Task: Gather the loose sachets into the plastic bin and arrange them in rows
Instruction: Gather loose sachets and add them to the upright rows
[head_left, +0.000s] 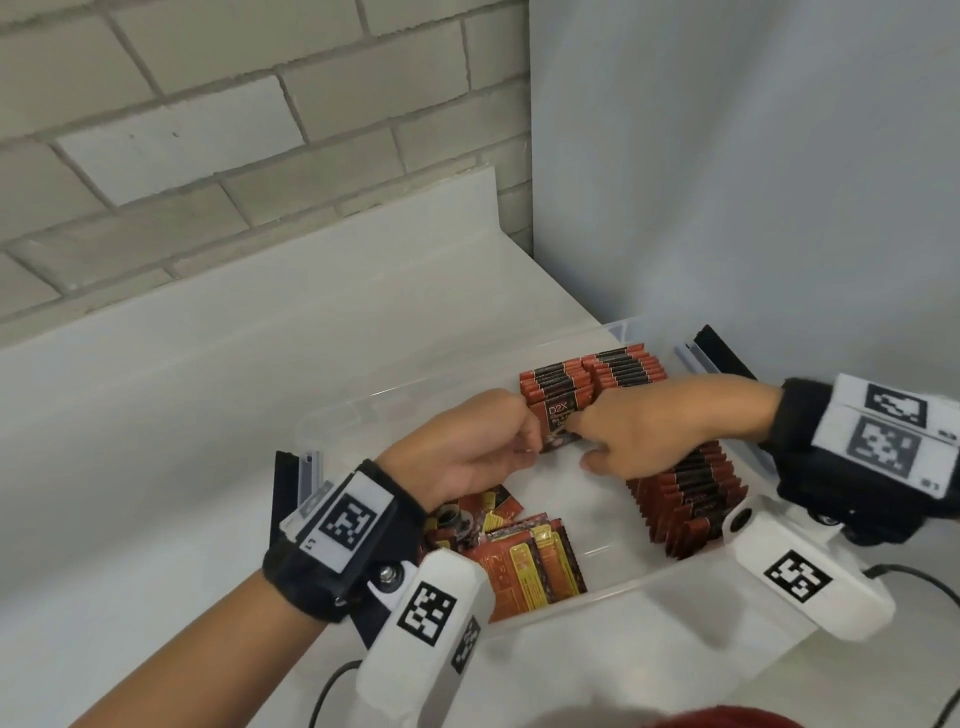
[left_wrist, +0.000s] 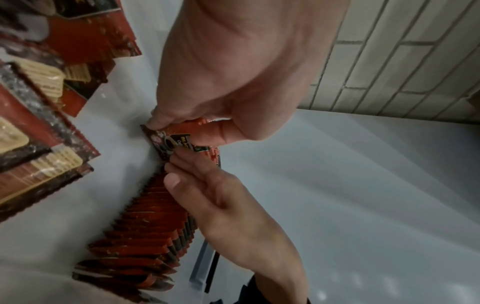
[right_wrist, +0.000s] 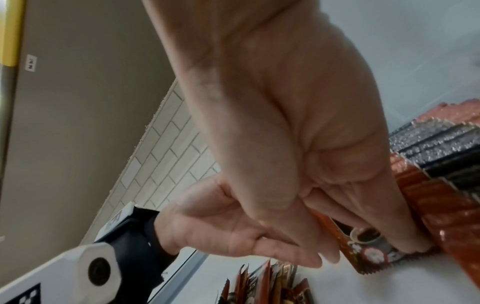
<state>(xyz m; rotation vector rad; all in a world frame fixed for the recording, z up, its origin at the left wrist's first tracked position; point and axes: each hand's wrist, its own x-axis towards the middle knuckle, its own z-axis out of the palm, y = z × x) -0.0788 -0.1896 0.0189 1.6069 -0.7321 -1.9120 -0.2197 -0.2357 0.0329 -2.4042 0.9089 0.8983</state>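
A clear plastic bin (head_left: 655, 618) stands on a white counter. One red and black sachet (head_left: 560, 422) stands upright at the near end of the back rows of sachets (head_left: 602, 376). My left hand (head_left: 525, 437) pinches its left edge and my right hand (head_left: 582, 431) pinches its right side. In the left wrist view the left hand (left_wrist: 182, 128) holds the sachet (left_wrist: 174, 142) between thumb and finger, and the right hand (left_wrist: 178, 164) touches it from below. The right wrist view shows the right hand (right_wrist: 372, 250) on the sachet (right_wrist: 369, 240), with the left hand (right_wrist: 298, 258) close beside.
Another packed row of sachets (head_left: 680, 501) runs along the bin's right side. A loose pile of sachets (head_left: 519, 553) lies flat at the bin's front left. The bin's middle floor (head_left: 587, 499) is bare. A brick wall (head_left: 208, 156) backs the counter (head_left: 182, 415).
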